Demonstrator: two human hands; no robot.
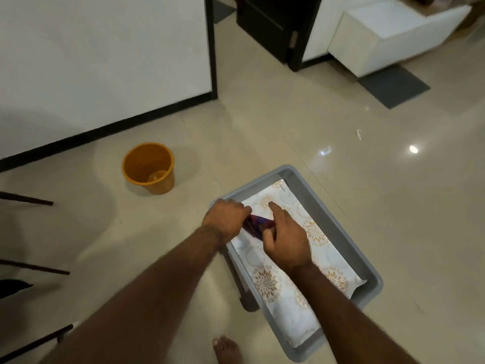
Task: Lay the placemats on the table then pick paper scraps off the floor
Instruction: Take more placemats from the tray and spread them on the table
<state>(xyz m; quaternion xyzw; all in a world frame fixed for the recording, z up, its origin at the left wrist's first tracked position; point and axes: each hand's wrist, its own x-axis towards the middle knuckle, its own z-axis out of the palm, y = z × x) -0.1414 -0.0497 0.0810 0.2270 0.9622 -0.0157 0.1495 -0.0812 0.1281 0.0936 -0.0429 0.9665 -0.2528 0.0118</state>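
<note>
Placemats, white vinyl with orange floral print, lay in a grey plastic bin on the floor. My hands, left hand and right hand, both gripped a dark purple folded piece atop them.

Glossy cream tile floor, white walls.

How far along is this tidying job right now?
Barely started, it seems. Nothing looks laid: the floral placemat lies in the grey tray. In hand: the left hand and right hand both grip a dark purple piece atop it. Left: laying the mats, then collecting the paper scraps on the floor.
</note>
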